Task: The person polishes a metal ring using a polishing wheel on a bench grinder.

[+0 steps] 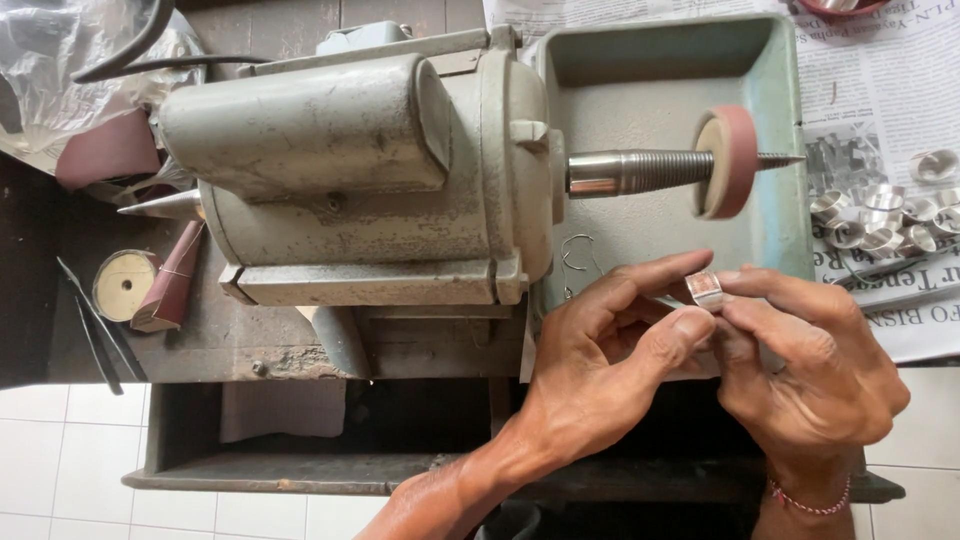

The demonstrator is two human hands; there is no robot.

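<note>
Both hands are pinched onto one small silver ring point(705, 290), and it sits right at the meeting point of the fingertips! Left hand point(610, 360) comes in from below, thumb and forefinger curled up around the near side of the band. Right hand point(810, 365) closes on it from the other side, forefinger stretched across the top, thumb tucked underneath. So the ring is caught between the two grips, held up off the bench, its broad flat face turned up toward the camera. A red cord bracelet point(812, 500) circles the right wrist.

Look just above the ring: the pinkish polishing wheel point(725, 162) sits on the tapered threaded spindle point(650, 170), close to the ring but clear of it, not touching. That spindle runs out of a big grey bench motor point(360, 170), worn and scuffed, filling the middle of the view. Behind the wheel stands a teal metal tray point(780, 90), its floor dusty.

Off to the right, well apart from the hands, a heap of more silver rings point(880, 220) lies on newspaper point(900, 80). Far left, rolls of sandpaper point(170, 285) and a small disc point(125, 285) rest on the dark wooden bench point(200, 350), beside the motor's second pointed spindle point(160, 207).
</note>
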